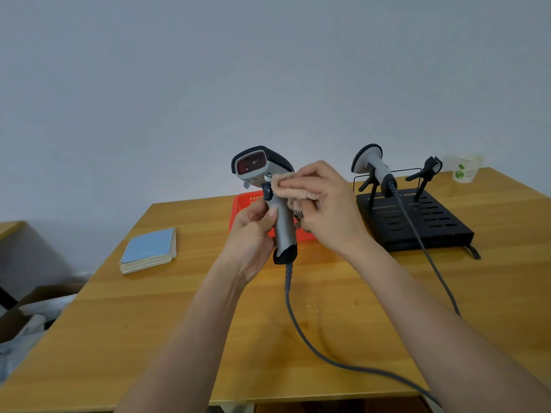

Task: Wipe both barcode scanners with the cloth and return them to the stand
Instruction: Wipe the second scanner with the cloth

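Note:
My left hand (253, 234) grips the handle of a grey barcode scanner (280, 222), held upright above the table with its red window facing me. My right hand (322, 204) holds a pinkish cloth (286, 186) and presses it against the scanner's neck, just under the head. The scanner's grey cable (298, 326) hangs down onto the table. A second grey scanner (372, 168) sits in the left cradle of the black stand (417, 222) at the right. The stand's right cradle (426, 174) holds nothing.
An orange basket (244, 204) lies behind my hands. A blue booklet (149, 251) rests on the wooden table (179, 323) at the left. A paper cup (466, 168) stands at the back right. Boxes and bags sit on the floor at the left.

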### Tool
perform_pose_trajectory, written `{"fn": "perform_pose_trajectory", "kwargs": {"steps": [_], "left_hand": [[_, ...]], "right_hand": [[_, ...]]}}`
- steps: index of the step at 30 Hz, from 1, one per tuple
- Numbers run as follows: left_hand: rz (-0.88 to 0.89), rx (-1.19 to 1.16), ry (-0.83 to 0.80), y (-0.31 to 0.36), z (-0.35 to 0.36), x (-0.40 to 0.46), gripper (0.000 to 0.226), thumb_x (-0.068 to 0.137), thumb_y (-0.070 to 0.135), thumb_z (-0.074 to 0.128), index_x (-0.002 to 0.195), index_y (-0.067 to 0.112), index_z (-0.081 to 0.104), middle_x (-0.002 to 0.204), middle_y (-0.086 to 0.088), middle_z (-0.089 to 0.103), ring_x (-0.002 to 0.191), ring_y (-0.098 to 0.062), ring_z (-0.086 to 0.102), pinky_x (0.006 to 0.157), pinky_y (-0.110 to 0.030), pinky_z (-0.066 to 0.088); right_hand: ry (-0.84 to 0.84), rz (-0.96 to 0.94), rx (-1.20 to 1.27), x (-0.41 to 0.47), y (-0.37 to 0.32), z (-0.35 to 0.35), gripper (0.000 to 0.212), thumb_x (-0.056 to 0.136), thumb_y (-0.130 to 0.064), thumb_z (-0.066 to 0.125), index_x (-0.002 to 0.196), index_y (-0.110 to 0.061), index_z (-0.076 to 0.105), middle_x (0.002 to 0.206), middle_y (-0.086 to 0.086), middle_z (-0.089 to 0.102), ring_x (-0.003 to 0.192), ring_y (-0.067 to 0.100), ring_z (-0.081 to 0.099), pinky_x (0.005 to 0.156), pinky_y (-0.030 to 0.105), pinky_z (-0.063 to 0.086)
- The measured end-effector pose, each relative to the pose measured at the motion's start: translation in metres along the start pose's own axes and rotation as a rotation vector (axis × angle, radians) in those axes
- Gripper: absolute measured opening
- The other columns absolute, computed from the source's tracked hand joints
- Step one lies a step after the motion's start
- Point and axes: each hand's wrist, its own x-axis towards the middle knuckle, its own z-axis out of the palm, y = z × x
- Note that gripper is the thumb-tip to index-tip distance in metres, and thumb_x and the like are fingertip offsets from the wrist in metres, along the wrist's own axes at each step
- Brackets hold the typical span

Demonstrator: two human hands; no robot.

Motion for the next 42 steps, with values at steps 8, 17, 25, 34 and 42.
{"fn": "perform_pose_trajectory", "kwargs": {"steps": [8, 17, 25, 34, 42], "left_hand": [[0.007, -0.001, 0.018, 0.002, -0.003, -0.003, 0.029, 0.101, 0.006, 0.043, 0.126, -0.006, 0.052, 0.108, -0.014, 0.062, 0.093, -0.020, 0.064, 0.085, -0.040, 0.053], [0.002, -0.019, 0.001, 0.010, 0.010, -0.004, 0.029, 0.102, 0.001, 0.038, 0.128, -0.008, 0.049, 0.085, -0.003, 0.069, 0.068, -0.009, 0.065, 0.062, -0.025, 0.054], [-0.027, -0.063, 0.031, 0.014, 0.001, -0.002, 0.024, 0.098, 0.007, 0.045, 0.113, -0.006, 0.059, 0.096, -0.012, 0.065, 0.086, -0.021, 0.065, 0.074, -0.034, 0.056], [-0.070, -0.150, 0.066, 0.013, 0.000, -0.002, 0.024, 0.093, 0.011, 0.047, 0.112, 0.001, 0.058, 0.107, -0.014, 0.062, 0.103, -0.029, 0.055, 0.082, -0.039, 0.056], [-0.074, -0.101, 0.022, 0.016, 0.005, -0.001, 0.027, 0.102, 0.021, 0.041, 0.112, 0.007, 0.061, 0.095, -0.006, 0.071, 0.088, -0.019, 0.067, 0.072, -0.036, 0.058]], "right_hand": [[-0.091, -0.035, -0.057, 0.000, 0.007, 0.001, 0.042, 0.074, 0.011, 0.053, 0.099, -0.015, 0.075, 0.097, -0.006, 0.056, 0.090, 0.004, 0.053, 0.076, 0.013, 0.043], [-0.061, -0.176, -0.088, 0.000, -0.003, 0.013, 0.036, 0.078, 0.006, 0.062, 0.103, -0.018, 0.074, 0.104, -0.001, 0.057, 0.101, 0.014, 0.051, 0.085, 0.020, 0.045], [0.113, 0.233, 0.168, 0.005, 0.009, 0.000, 0.033, 0.085, 0.009, 0.055, 0.093, -0.017, 0.073, 0.096, -0.005, 0.064, 0.081, 0.010, 0.064, 0.070, 0.023, 0.053], [-0.071, 0.303, 0.285, -0.004, 0.007, 0.002, 0.032, 0.086, 0.008, 0.054, 0.083, -0.020, 0.068, 0.091, 0.001, 0.065, 0.082, 0.010, 0.063, 0.066, 0.023, 0.052], [-0.011, 0.327, 0.403, 0.000, -0.007, 0.003, 0.022, 0.092, 0.000, 0.056, 0.104, -0.014, 0.068, 0.100, -0.006, 0.066, 0.078, -0.004, 0.065, 0.057, 0.011, 0.050]]}}
